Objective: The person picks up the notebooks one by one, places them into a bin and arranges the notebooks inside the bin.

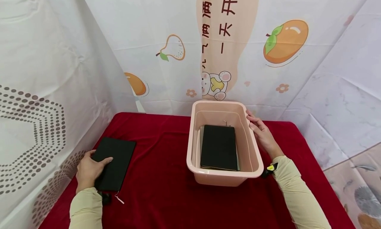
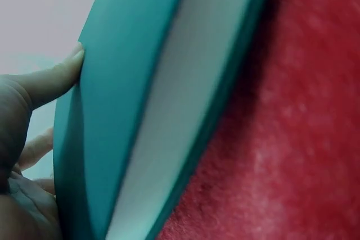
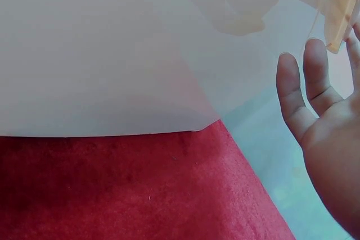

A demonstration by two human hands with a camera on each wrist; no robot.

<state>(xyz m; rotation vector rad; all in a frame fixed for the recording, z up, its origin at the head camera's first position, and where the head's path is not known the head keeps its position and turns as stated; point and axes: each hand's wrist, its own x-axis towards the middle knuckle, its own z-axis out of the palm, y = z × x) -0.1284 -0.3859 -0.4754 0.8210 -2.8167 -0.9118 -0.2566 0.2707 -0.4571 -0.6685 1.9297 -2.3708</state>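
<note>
My left hand (image 1: 89, 170) grips a black notebook (image 1: 116, 163) by its left edge, the thumb lying on the cover. The left wrist view shows that notebook (image 2: 126, 82) from its page edge, tinted teal, close over the red cloth. From its lower corner hangs a pale ribbon bookmark (image 1: 119, 199). My right hand (image 1: 265, 136) holds the right rim of a pink plastic bin (image 1: 225, 180); in the right wrist view two fingers (image 3: 289, 82) reach up beside the rim. Inside the bin lies another black notebook (image 1: 219, 146), with pale edges showing beneath it.
A red velvet cloth (image 1: 157, 176) covers the table. Behind it hangs a white curtain (image 1: 154, 17) printed with fruit and characters. A dotted white sheet (image 1: 44, 73) hangs close along the left side, and a marbled sheet (image 1: 342, 100) on the right.
</note>
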